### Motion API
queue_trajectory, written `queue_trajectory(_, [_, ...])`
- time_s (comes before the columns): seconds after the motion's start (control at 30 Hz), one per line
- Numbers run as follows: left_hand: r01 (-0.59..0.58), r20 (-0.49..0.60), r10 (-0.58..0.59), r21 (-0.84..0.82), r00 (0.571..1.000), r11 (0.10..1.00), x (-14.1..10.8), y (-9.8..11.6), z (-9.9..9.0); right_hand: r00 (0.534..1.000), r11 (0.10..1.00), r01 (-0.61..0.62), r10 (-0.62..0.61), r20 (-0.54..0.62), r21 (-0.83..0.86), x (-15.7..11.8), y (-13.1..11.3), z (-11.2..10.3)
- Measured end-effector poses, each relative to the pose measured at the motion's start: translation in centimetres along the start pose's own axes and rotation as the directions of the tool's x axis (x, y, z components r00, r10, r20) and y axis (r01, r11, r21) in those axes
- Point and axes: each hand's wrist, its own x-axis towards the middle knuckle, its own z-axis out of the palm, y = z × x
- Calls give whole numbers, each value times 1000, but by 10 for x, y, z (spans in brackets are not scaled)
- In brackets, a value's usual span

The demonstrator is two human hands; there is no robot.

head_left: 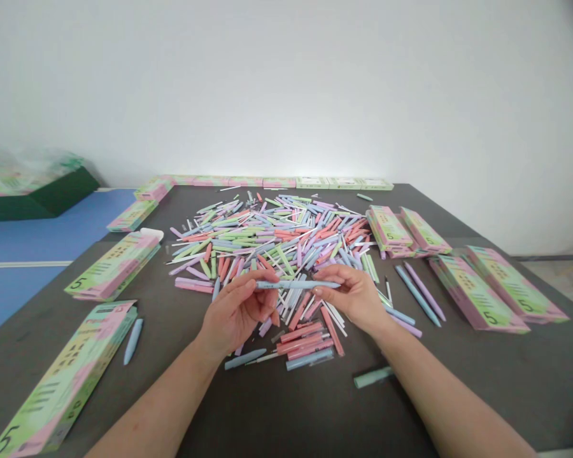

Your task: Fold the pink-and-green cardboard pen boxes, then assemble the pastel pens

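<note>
A light blue pen (298, 285) is held level between my two hands, above the near side of a heap of pen parts (286, 238). My left hand (241, 306) pinches its left end between thumb and fingers. At the tapered right end, my right hand (351, 294) grips it with thumb and fingertips. Below the hands lie coral pen barrels (305, 343), a blue barrel (309, 359), white refills and small clear pieces. Another blue pen piece (245, 359) rests near my left wrist, and a green barrel (372, 377) lies by my right forearm.
Green and pink boxes line the table's left side, such as this long box (71, 381), and its back edge (248, 181). More boxes (477, 292) stand at right, beside a blue pen (417, 296) and a purple pen (424, 291). A dark green tray (42, 197) sits far left.
</note>
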Motion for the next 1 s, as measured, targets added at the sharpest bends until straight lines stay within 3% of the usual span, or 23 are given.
queue_trajectory(0.13, [-19,-56,22,44,998,999,2,1,-1,993,948,-120,115,32,295,3,0,-2])
queue_trajectory(0.23, [-14,-107,23,84,994,996,3,0,-3,991,880,-131,131,31,457,3,-2,-1])
queue_trajectory(0.4, [114,-135,-94,149,986,982,3,-7,-7,992,849,-127,111,63,513,4,-1,5])
queue_trajectory(0.57, [129,-184,-89,217,979,968,6,-12,-8,997,914,-57,77,-32,401,7,2,2])
queue_trajectory(0.67, [57,-238,2,242,971,969,10,-11,-8,997,943,-27,49,-57,332,10,-5,-5])
queue_trajectory(0.77, [-25,-284,107,277,953,961,13,-7,-10,990,989,-6,27,-142,147,14,-20,-20])
queue_trajectory(0.87, [-64,-316,168,315,934,947,15,-3,-13,952,994,-18,-17,-307,-111,15,-34,-44])
queue_trajectory(0.93, [-80,-330,203,350,922,933,15,-2,-14,906,939,-100,-51,-420,-330,11,-38,-64])
queue_trajectory(1.0, [-92,-323,241,415,915,905,15,-3,-15,864,886,-176,-70,-499,-429,2,-35,-82])
